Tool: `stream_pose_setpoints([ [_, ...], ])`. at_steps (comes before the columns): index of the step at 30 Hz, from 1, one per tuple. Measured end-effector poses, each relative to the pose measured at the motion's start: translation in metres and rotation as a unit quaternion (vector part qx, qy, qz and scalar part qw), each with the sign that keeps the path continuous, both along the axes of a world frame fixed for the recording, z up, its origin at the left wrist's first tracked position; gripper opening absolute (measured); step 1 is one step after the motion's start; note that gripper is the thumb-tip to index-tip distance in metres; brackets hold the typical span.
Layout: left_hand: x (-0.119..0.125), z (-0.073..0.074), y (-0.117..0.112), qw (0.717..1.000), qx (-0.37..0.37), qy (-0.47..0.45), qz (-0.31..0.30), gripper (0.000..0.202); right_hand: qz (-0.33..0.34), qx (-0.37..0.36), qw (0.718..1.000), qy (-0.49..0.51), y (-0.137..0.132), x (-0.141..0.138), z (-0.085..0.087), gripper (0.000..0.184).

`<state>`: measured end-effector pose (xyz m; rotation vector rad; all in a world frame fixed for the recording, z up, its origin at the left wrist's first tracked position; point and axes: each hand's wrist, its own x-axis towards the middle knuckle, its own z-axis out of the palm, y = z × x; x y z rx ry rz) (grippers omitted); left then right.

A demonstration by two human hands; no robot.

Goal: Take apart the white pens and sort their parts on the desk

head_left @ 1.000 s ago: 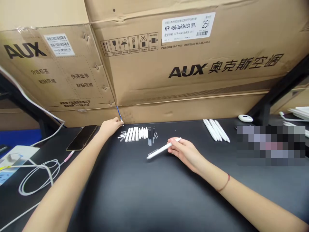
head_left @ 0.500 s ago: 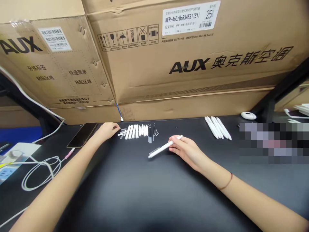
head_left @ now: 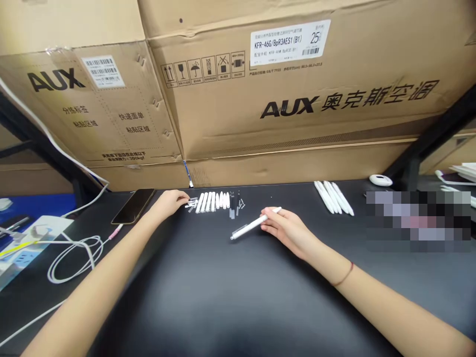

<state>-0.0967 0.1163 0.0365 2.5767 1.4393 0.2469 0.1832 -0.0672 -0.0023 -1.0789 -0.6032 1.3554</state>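
Note:
A white pen (head_left: 253,226) with a clear clip is pinched in my right hand (head_left: 284,229), its clip end pointing left and down above the dark table. My left hand (head_left: 171,203) reaches to the back, fingers closed together at a small pile of clear and white pieces (head_left: 191,204); whatever they grip is too small to make out. Right of that pile lie a row of white pen barrels (head_left: 206,202), shorter white tapered parts (head_left: 224,200), thin dark refills (head_left: 232,204) and tiny pieces that may be springs (head_left: 242,204).
Several white pens (head_left: 333,197) lie side by side at the back right, near a white oval object (head_left: 381,180). Left are a phone (head_left: 134,206), a coiled white cable (head_left: 74,258) and a power strip (head_left: 33,243). Large cardboard boxes (head_left: 223,119) stand behind the table.
The camera view has shifted slightly. My left fingers have edged closer onto the small pieces, while my right hand still holds the pen in nearly the same place.

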Motion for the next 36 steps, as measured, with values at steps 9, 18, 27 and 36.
stream_pose_setpoints([
  [9,0.009,0.01,-0.021,0.991,0.014,-0.11,0.069,0.034,-0.01,0.02,0.999,-0.032,0.001,-0.002,-0.001,0.028],
  [18,0.1,-0.009,-0.137,0.915,-0.253,-0.288,-0.123,0.033,-0.048,0.101,0.987,-0.113,-0.001,-0.017,0.012,0.04],
  [27,0.105,-0.031,-0.147,0.795,-0.376,-0.469,-0.082,0.036,-0.032,0.12,0.976,-0.177,0.0,-0.037,0.03,0.042],
  [36,0.101,-0.034,-0.148,0.738,-0.372,-0.557,-0.084,0.042,-0.053,0.136,0.969,-0.2,0.006,-0.06,0.039,0.036],
])
